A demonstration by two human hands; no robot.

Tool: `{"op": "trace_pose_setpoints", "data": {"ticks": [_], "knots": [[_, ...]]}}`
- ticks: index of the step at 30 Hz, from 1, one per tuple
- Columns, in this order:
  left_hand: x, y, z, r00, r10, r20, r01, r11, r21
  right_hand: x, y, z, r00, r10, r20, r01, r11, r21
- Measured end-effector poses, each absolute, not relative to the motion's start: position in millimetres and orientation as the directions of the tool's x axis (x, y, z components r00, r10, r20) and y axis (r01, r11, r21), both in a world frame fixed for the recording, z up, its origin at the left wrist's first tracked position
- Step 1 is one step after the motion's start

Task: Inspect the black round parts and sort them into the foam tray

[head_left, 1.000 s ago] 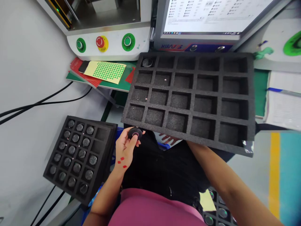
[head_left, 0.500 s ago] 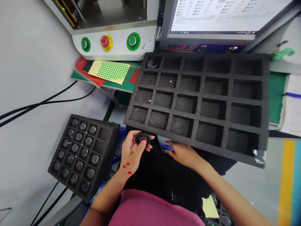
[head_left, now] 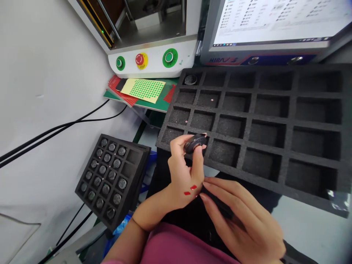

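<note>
My left hand (head_left: 184, 172) grips a small round black part (head_left: 194, 143) by its rim, raised at the near edge of a large black foam tray (head_left: 277, 121). That tray's cells are bare except one round part (head_left: 190, 79) in the far-left corner cell. Two small red stickers (head_left: 190, 190) sit on the back of my left hand. My right hand (head_left: 242, 220) is open with fingers spread, its fingertips reaching to the stickers on my left hand. A smaller black foam tray (head_left: 132, 172) with several round parts lies at lower left.
A white machine panel (head_left: 154, 60) with two green buttons and a red stop button stands behind. Beside it is a monitor (head_left: 275, 25). A yellow sheet of green dot stickers (head_left: 143, 90) lies on red sheets. Black cables (head_left: 55, 130) cross the grey surface at left.
My left hand has risen with the round part up to the big tray's near edge. My right hand came out from under the tray and moved to the back of my left hand.
</note>
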State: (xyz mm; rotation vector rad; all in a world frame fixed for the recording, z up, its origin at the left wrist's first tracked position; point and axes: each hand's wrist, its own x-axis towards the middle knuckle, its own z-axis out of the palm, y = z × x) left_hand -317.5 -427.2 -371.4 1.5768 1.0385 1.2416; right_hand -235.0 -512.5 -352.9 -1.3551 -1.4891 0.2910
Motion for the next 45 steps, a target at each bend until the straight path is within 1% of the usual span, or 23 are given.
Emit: {"op": "trace_pose_setpoints", "data": {"ticks": [4,6,11,13,18,21,23,25,27,29,30,32,33,35,37,39,42,45], "knots": [[-316,-427,-368,0.137,0.894,0.427,0.161,-0.445,0.881,-235,-516,-348,0.223,0.822,0.524,0.611,0.301,-0.732],[-315,-427,-368,0.136,0.861,0.489,0.18,-0.507,0.843,-234,-518,-346,0.212,0.824,0.525,0.646,0.285,-0.708],[-317,-429,-368,0.188,0.814,0.55,0.248,-0.581,0.775,-227,-524,-343,0.093,0.837,0.54,0.739,0.305,-0.601],[-319,-429,-366,0.211,0.812,0.544,0.278,-0.584,0.763,-226,-525,-343,0.061,0.832,0.551,0.765,0.316,-0.562],[-321,-428,-357,0.257,0.849,0.461,0.335,-0.526,0.782,-227,-519,-341,0.013,0.79,0.613,0.826,0.337,-0.452],[-322,-426,-352,0.265,0.861,0.434,0.392,-0.507,0.767,-228,-515,-340,0.01,0.787,0.617,0.813,0.353,-0.463],[-323,-424,-350,0.283,0.878,0.387,0.415,-0.476,0.776,-227,-516,-339,0.035,0.793,0.608,0.788,0.353,-0.505],[-324,-423,-351,0.296,0.903,0.312,0.401,-0.414,0.817,-225,-520,-338,0.059,0.825,0.563,0.738,0.344,-0.581],[-324,-423,-353,0.292,0.926,0.239,0.333,-0.333,0.882,-221,-525,-339,0.106,0.875,0.472,0.65,0.298,-0.699],[-323,-425,-355,0.283,0.945,0.164,0.2,-0.225,0.954,-219,-528,-341,0.218,0.903,0.369,0.52,0.213,-0.827],[-322,-427,-355,0.288,0.95,0.122,0.117,-0.161,0.98,-218,-527,-342,0.3,0.897,0.326,0.438,0.174,-0.882],[-321,-431,-354,0.329,0.944,0.026,-0.041,-0.014,0.999,-218,-523,-345,0.447,0.851,0.275,0.274,0.162,-0.948],[-321,-434,-352,0.358,0.933,-0.018,-0.102,0.058,0.993,-218,-520,-346,0.491,0.835,0.25,0.198,0.173,-0.965],[-321,-439,-348,0.425,0.902,-0.078,-0.156,0.157,0.975,-219,-515,-348,0.506,0.84,0.196,0.052,0.197,-0.979],[-322,-444,-344,0.481,0.873,-0.082,-0.13,0.163,0.978,-220,-511,-347,0.482,0.867,0.125,-0.085,0.188,-0.979],[-323,-448,-342,0.512,0.858,-0.05,-0.084,0.107,0.991,-220,-510,-347,0.466,0.881,0.078,-0.185,0.183,-0.966],[-323,-447,-341,0.513,0.858,-0.017,-0.077,0.066,0.995,-220,-512,-347,0.475,0.879,0.044,-0.248,0.182,-0.951],[-324,-441,-340,0.499,0.866,-0.022,-0.035,0.045,0.998,-217,-515,-347,0.477,0.878,0.046,-0.237,0.179,-0.955]]}}
